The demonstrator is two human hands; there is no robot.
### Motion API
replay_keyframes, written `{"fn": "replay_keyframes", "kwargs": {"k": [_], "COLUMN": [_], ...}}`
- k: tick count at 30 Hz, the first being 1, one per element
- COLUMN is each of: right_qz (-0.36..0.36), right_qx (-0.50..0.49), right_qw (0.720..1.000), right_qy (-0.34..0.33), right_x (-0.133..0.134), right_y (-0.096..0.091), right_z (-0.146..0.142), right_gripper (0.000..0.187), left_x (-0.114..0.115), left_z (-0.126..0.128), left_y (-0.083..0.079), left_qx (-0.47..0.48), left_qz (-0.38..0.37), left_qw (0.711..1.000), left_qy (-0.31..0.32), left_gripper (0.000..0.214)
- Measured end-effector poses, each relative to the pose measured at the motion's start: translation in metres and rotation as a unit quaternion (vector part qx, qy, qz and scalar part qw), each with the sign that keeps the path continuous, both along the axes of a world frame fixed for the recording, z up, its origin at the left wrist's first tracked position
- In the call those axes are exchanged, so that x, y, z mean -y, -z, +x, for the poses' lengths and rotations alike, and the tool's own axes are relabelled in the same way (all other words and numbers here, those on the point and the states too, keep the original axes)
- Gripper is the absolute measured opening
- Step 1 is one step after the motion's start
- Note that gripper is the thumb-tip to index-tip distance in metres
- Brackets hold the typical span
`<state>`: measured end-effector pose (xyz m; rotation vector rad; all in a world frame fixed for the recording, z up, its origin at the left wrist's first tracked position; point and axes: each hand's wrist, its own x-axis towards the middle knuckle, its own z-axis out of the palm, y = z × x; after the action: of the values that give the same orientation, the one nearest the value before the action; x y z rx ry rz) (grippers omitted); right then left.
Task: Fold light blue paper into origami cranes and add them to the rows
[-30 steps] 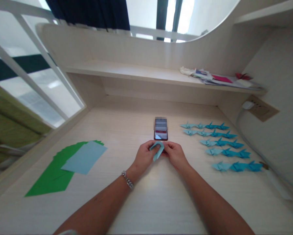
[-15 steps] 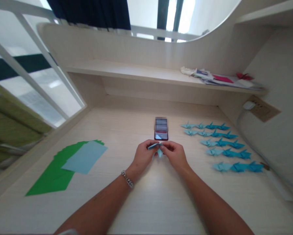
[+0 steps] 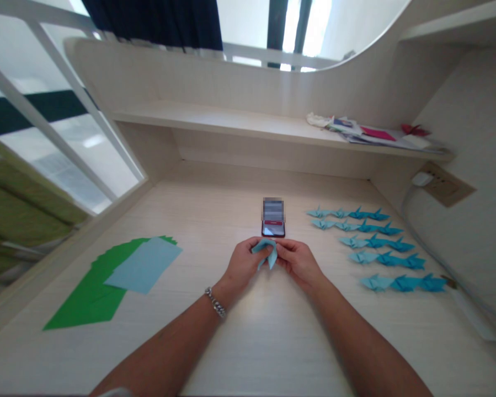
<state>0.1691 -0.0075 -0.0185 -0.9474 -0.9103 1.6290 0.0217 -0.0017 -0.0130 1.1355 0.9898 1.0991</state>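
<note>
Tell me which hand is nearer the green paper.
Left. The left hand is to the right of the green paper, holding the folded paper; the right hand is farther right, at the folded paper's right edge.

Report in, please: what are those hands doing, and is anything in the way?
Left hand gripping folded blue paper; right hand at its edge. Paper bent, not flat. Phone just beyond the hands, not blocking them.
</note>
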Motion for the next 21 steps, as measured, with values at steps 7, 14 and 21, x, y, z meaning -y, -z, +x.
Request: {"fn": "replay_keyframes", "kwargs": {"k": [7, 14, 21], "right_qz": [0.051, 0.144, 0.194], "right_qx": [0.095, 0.248, 0.335], "right_qw": [0.994, 0.954, 0.909], "right_qy": [0.029, 0.092, 0.153], "right_x": [-0.002, 0.002, 0.008], "right_y": [0.005, -0.001, -0.007], "right_z": [-0.002, -0.003, -0.003], "right_gripper": [0.038, 0.027, 0.020], "left_x": [0.000, -0.002, 0.006], "left_z": [-0.001, 0.002, 0.007], "left_y": [0.001, 0.000, -0.009], "left_qx": [-0.031, 0.039, 0.209], "left_qz": [0.037, 0.002, -0.116], "left_qw": [0.999, 0.999, 0.971], "left_qy": [0.019, 0.013, 0.007], "left_gripper": [0.030, 0.029, 0.037]}}
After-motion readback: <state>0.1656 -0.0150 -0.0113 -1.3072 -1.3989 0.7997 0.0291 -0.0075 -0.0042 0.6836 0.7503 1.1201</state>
